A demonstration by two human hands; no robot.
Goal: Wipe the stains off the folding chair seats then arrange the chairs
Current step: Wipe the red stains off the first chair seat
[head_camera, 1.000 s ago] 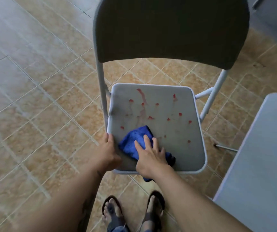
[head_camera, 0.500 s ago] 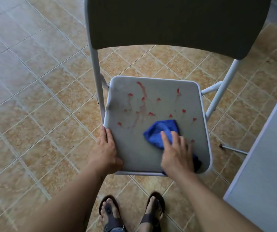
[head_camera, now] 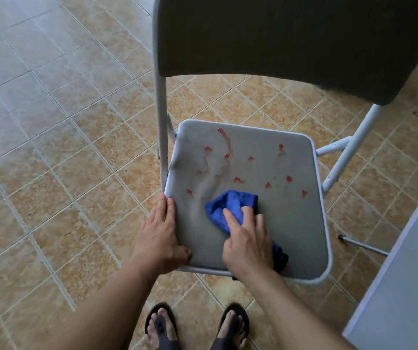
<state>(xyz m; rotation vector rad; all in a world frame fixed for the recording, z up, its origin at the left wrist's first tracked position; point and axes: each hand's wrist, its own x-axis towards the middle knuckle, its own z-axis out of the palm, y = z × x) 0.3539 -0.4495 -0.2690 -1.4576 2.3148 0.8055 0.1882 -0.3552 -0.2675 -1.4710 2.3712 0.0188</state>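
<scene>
Right hand (head_camera: 247, 242) slid cloth (head_camera: 230, 205) leftward across seat (head_camera: 298, 223).

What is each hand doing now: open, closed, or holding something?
Left hand: open, fingers flat along the left edge of the chair seat.
Right hand: open, pressing the blue cloth onto the seat.

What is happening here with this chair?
A person is wiping the folding chair. The right hand presses a blue cloth on the near middle of the grey seat. The left hand rests on the seat's near left corner, steadying it. Red stains dot the far half of the seat, not yet wiped; the near half looks clean.
</scene>
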